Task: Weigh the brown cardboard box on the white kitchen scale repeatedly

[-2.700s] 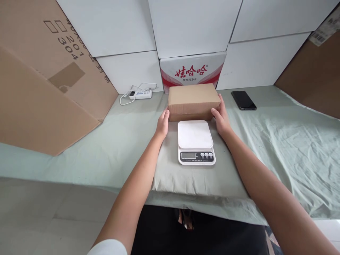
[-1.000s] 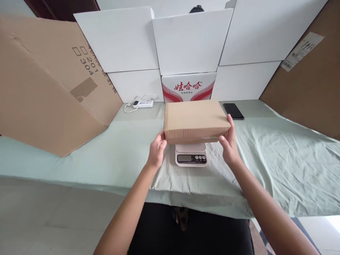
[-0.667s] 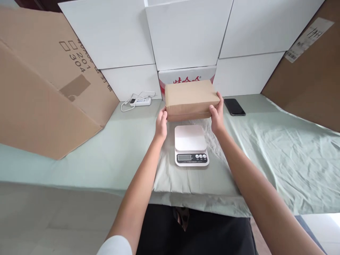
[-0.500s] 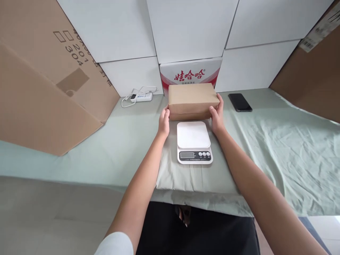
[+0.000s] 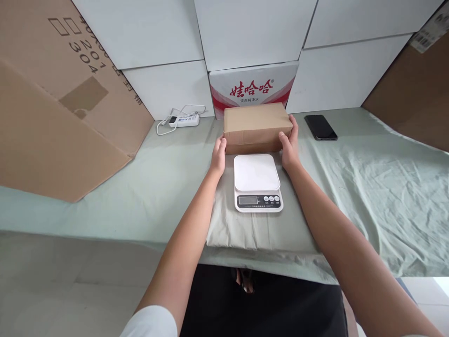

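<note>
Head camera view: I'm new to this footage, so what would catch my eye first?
A brown cardboard box sits mid-table, a left hand and a right hand pressed to its ends. Just in front of it lies a white kitchen scale. Behind it stands a red-and-white carton.

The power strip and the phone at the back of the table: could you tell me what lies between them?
In the head view, the brown cardboard box lies between the power strip and the phone, with the left hand and right hand at its ends.

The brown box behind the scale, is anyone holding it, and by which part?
Yes. The brown box is held by its two short ends: left hand on the left end, right hand on the right end.
</note>
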Demonstrator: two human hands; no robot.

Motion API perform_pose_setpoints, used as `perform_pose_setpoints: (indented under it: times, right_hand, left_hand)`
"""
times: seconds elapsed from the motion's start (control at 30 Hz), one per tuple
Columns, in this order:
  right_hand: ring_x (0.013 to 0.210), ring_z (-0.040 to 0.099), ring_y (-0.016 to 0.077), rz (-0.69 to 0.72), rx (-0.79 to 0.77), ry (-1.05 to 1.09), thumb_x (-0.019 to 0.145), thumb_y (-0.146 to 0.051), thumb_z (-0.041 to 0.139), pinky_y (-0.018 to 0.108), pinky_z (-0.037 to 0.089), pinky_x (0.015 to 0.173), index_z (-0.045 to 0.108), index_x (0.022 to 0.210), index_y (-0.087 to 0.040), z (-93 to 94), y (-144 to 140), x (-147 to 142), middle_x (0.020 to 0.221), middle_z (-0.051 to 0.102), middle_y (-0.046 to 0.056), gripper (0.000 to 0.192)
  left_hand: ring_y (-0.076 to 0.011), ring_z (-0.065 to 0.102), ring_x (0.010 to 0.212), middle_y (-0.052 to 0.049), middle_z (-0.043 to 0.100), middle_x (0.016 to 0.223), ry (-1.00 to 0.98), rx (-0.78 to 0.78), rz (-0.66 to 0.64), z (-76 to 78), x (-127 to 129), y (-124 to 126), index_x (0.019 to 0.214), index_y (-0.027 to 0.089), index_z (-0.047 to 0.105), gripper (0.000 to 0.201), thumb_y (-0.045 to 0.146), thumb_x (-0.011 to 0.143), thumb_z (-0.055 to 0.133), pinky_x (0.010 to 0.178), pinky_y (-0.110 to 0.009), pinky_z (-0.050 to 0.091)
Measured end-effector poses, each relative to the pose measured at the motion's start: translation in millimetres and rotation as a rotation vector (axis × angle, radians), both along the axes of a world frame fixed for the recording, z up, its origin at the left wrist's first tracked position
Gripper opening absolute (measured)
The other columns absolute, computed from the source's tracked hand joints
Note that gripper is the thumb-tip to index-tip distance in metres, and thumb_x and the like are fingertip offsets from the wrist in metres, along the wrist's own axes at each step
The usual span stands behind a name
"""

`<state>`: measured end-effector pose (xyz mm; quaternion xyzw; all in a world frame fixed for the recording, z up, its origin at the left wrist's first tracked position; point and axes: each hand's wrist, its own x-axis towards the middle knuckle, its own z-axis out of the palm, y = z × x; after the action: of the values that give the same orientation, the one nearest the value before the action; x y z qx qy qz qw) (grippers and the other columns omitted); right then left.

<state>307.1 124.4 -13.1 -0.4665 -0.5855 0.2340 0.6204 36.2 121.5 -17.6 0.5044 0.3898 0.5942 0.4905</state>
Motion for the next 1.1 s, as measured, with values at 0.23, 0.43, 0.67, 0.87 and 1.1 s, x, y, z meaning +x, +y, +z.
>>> perform_pose_setpoints:
  times: [0.23, 0.43, 0.67, 0.87, 1.1]
  right_hand:
    - [0.176, 0.033, 0.0386, 0.008, 0.0, -0.007, 0.082, -0.094, 0.06, 0.065, 0.022, 0.15, 0.034, 0.172, -0.033, -5.5, 7.8, 4.2, 0.187, 0.037, 0.01, 0.112]
    - [0.178, 0.029, 0.0403, 0.008, -0.044, 0.029, 0.072, -0.098, 0.062, 0.065, 0.018, 0.151, 0.036, 0.172, -0.034, -9.2, 15.3, 5.3, 0.186, 0.041, 0.009, 0.122]
    - [0.18, 0.026, 0.0388, 0.018, -0.069, 0.007, 0.073, -0.1, 0.06, 0.065, 0.017, 0.152, 0.031, 0.176, -0.035, -14.1, 17.7, 7.8, 0.188, 0.038, 0.007, 0.125]
    - [0.182, 0.025, 0.0393, 0.02, -0.071, 0.037, 0.066, -0.104, 0.064, 0.063, 0.015, 0.153, 0.035, 0.175, -0.031, -11.7, 12.0, 7.7, 0.188, 0.04, 0.01, 0.134]
    - [0.182, 0.025, 0.0373, 0.002, -0.061, -0.002, 0.071, -0.103, 0.062, 0.06, 0.017, 0.154, 0.03, 0.178, -0.03, -9.3, 1.7, 5.5, 0.192, 0.033, 0.01, 0.133]
  left_hand:
    - [-0.035, 0.055, 0.168, -0.017, 0.063, 0.173, 0.025, 0.008, 0.022, -3.1, -2.0, 4.7, 0.152, 0.022, 0.063, 0.086, 0.086, 0.095, 0.063, 0.142, -0.054, 0.042]
    - [-0.0349, 0.056, 0.167, -0.016, 0.064, 0.173, 0.047, 0.002, 0.033, -3.3, -2.6, 2.9, 0.153, 0.024, 0.064, 0.088, 0.088, 0.093, 0.064, 0.141, -0.052, 0.043]
    - [-0.0324, 0.051, 0.171, -0.012, 0.059, 0.178, 0.062, -0.017, 0.047, -3.3, -4.5, 2.6, 0.157, 0.026, 0.062, 0.08, 0.08, 0.098, 0.063, 0.143, -0.051, 0.039]
    - [-0.0347, 0.047, 0.174, -0.013, 0.058, 0.179, 0.069, -0.005, 0.012, -0.5, -4.1, 0.4, 0.154, 0.023, 0.066, 0.086, 0.085, 0.094, 0.063, 0.146, -0.052, 0.036]
    - [-0.0368, 0.052, 0.17, -0.01, 0.066, 0.172, 0.046, 0.008, -0.001, 2.8, -3.0, -0.8, 0.146, 0.027, 0.072, 0.086, 0.091, 0.09, 0.066, 0.143, -0.051, 0.041]
